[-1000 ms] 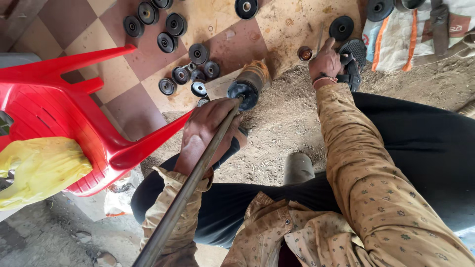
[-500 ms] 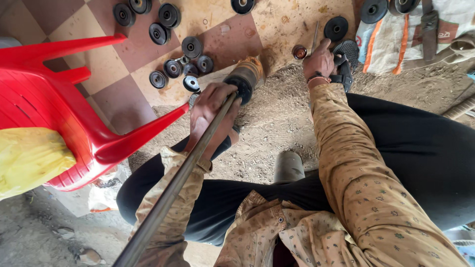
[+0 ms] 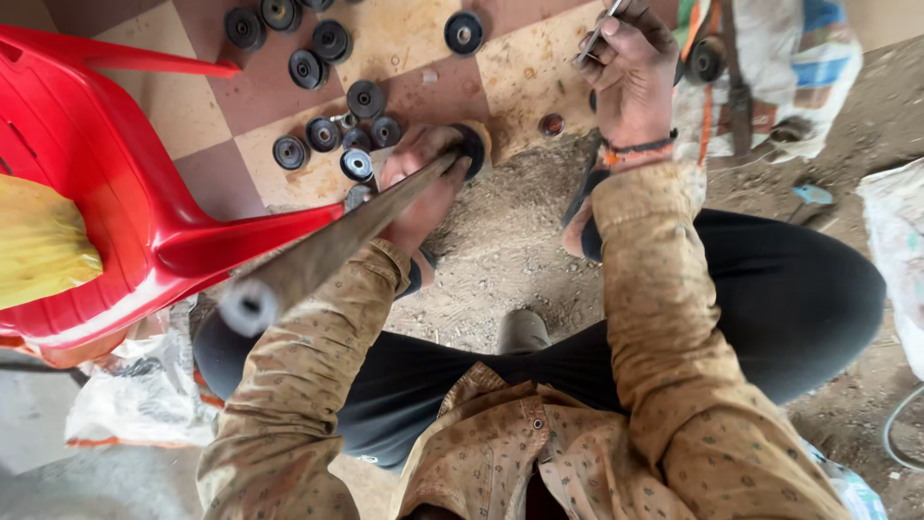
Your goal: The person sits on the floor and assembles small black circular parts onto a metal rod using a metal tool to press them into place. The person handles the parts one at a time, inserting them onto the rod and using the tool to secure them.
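Left hand (image 3: 423, 188) grips the steel rod (image 3: 337, 241); right hand (image 3: 630, 72) pinches a thin metal tool (image 3: 602, 29), possibly a pin, above black rollers (image 3: 356, 130).

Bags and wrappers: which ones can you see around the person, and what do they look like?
Yellow bag: lies on the red chair, left; soft, plain yellow.
White plastic bag: on the ground under the chair; crumpled, with an orange edge.
Woven sack: top right, beyond the right hand; white with orange and blue stripes.
No screens or signs show.
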